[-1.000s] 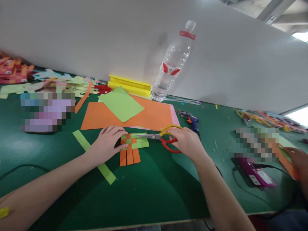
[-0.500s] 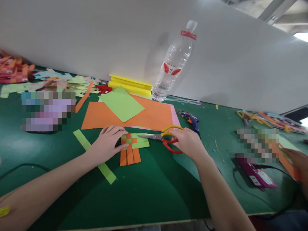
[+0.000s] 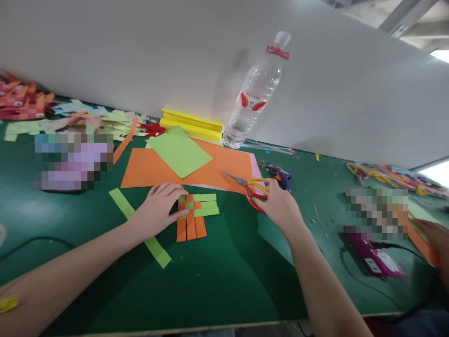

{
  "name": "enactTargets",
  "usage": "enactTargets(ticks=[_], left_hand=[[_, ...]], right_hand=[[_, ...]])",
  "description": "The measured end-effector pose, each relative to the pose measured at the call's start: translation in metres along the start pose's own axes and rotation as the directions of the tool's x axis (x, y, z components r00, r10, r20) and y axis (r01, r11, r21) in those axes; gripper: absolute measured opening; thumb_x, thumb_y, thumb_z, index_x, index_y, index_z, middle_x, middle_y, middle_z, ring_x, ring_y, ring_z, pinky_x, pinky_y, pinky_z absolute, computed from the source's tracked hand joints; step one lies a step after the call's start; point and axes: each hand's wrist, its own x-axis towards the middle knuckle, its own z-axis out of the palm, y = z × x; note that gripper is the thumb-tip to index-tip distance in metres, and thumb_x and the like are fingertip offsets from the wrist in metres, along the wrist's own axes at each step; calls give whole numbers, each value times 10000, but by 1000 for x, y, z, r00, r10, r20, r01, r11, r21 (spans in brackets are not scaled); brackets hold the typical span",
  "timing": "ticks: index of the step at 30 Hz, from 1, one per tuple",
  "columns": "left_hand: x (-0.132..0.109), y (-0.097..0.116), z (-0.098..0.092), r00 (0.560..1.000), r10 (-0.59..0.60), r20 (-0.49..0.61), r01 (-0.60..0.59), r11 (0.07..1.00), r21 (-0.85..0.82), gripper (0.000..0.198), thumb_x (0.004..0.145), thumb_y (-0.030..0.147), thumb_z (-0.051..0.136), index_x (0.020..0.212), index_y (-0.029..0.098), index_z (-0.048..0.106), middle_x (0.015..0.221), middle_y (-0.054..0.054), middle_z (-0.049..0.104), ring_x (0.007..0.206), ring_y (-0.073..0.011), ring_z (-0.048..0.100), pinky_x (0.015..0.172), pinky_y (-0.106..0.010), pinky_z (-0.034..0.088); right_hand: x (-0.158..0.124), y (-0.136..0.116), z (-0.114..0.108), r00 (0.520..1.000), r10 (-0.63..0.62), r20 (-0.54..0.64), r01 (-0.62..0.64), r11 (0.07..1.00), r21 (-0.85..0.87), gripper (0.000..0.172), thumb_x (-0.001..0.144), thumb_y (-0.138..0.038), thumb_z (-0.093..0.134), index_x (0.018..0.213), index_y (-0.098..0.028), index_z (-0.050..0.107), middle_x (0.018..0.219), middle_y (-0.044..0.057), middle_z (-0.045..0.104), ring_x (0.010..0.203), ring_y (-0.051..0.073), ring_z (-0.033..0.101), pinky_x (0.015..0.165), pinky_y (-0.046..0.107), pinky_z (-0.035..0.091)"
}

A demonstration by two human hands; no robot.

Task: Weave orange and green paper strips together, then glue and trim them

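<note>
My left hand lies over the left side of a small woven paper piece, thumb and fingers holding it against the table. Orange strips hang from its lower side and green strips stick out to the right. My right hand grips a pair of scissors with red and yellow handles. Their blades point left above a large orange sheet, apart from the weave. Under my left wrist runs a loose green strip. A green sheet is on top of the orange one.
Behind the sheets stand a plastic bottle and a folded yellow piece. A glue gun lies right of them. Paper scraps are heaped at the back left. Another person's hand is at the far right, near a purple power strip.
The scissors have come off the green strips of the weave, moving up and to the right with my right hand. My left hand stays on the weave.
</note>
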Motion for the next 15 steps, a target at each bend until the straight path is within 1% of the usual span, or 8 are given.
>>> enactTargets(ticks=[2, 3, 5, 6, 8, 10, 13, 15], left_hand=[[0, 0, 0, 1000, -10, -2, 10, 1000, -13, 369, 895, 511, 459, 1142, 240, 498, 1190, -62, 553, 1127, -256, 472, 941, -427, 343], [0, 0, 0, 1000, -13, 1, 13, 1000, -20, 365, 892, 508, 467, 1136, 239, 498, 1188, -61, 555, 1125, -256, 475, 941, -427, 345], [0, 0, -1, 1000, -17, 4, 17, 999, -36, 354, 888, 496, 481, 1132, 241, 495, 1185, -57, 559, 1123, -253, 480, 943, -428, 346], [0, 0, -1, 1000, -17, 1, 17, 999, -43, 346, 887, 489, 485, 1130, 243, 493, 1182, -54, 561, 1121, -250, 482, 946, -429, 345], [1, 0, -1, 1000, -12, -10, 11, 998, -57, 335, 883, 481, 492, 1122, 246, 490, 1168, -47, 571, 1111, -245, 491, 948, -428, 345], [1, -1, -1, 1000, -14, -18, 13, 997, -74, 331, 873, 483, 503, 1103, 245, 492, 1139, -43, 584, 1089, -246, 506, 947, -430, 347], [1, -2, 0, 999, -36, -26, 33, 994, -100, 313, 860, 475, 517, 1067, 241, 501, 1086, -44, 604, 1049, -254, 524, 926, -435, 363], [1, -3, 0, 998, -45, -41, 40, 992, -116, 248, 881, 424, 496, 1046, 239, 503, 1041, -39, 622, 1020, -249, 536, 923, -437, 364]], right_hand=[[1, 2, 1, 998, -57, 9, 57, 998, 22, 438, 768, -427, 576, 1108, -161, 499, 872, 98, 661, 708, 255, 633, 571, 324, 437], [1, 2, 1, 997, -83, -9, 83, 996, 33, 406, 783, -386, 566, 1114, -160, 499, 937, 115, 650, 798, 272, 630, 631, 349, 459], [2, 1, -1, 988, -134, -80, 139, 989, 59, 337, 811, -328, 538, 1102, -162, 513, 1041, 135, 617, 954, 292, 593, 753, 391, 466], [2, 1, -2, 980, -156, -123, 166, 983, 77, 307, 820, -311, 526, 1091, -167, 521, 1063, 136, 606, 995, 295, 574, 797, 405, 458], [3, -2, -4, 963, -191, -192, 217, 968, 124, 263, 832, -290, 509, 1071, -183, 536, 1074, 124, 603, 1022, 285, 557, 848, 417, 443], [3, -6, -5, 950, -213, -228, 253, 954, 164, 232, 838, -281, 501, 1048, -197, 552, 1071, 108, 610, 1025, 271, 555, 874, 421, 433], [1, -14, -3, 940, -236, -248, 287, 939, 192, 201, 847, -266, 492, 1021, -202, 567, 1073, 93, 617, 1027, 255, 557, 892, 417, 424], [0, -19, 0, 932, -263, -250, 315, 929, 196, 196, 853, -250, 482, 1022, -199, 567, 1065, 89, 623, 1025, 249, 560, 897, 412, 419]])
